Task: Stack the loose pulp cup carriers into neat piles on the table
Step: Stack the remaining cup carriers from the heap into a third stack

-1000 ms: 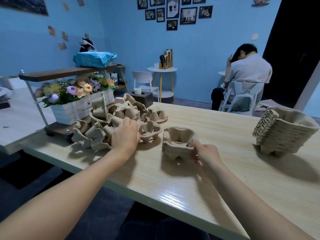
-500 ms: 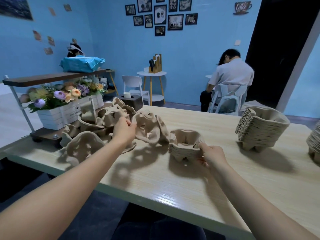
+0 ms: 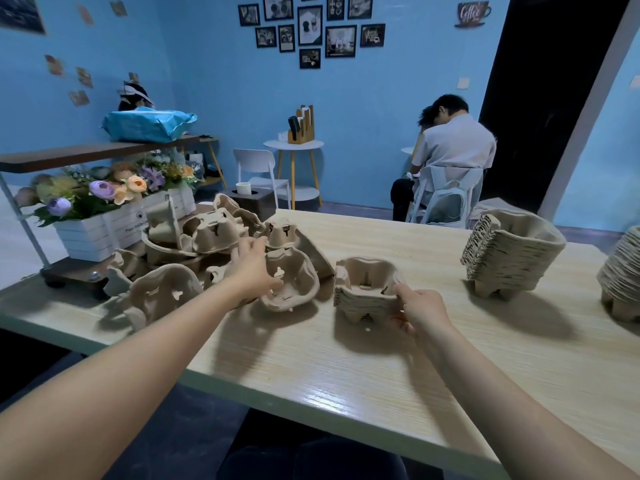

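Note:
A heap of loose brown pulp cup carriers [image 3: 207, 237] covers the left part of the wooden table [image 3: 346, 368]. My left hand [image 3: 251, 268] grips one loose carrier [image 3: 294, 285] by its near rim, tilted up just right of the heap. A short stack of carriers [image 3: 363, 289] stands at the table's middle, and my right hand [image 3: 420, 308] holds its right front corner. Farther right stands a tall finished stack [image 3: 512, 254]. Another tall stack [image 3: 623, 278] is cut off by the right edge.
A white crate of artificial flowers [image 3: 104, 209] sits on a small shelf stand behind the heap. A person sits on a chair [image 3: 446, 199] beyond the table, back turned. A round side table [image 3: 294, 147] and white chair stand by the blue wall.
My left hand has pulled one carrier out of the heap and brought it right, toward the short stack. My right hand stays on the stack. The camera has turned slightly right.

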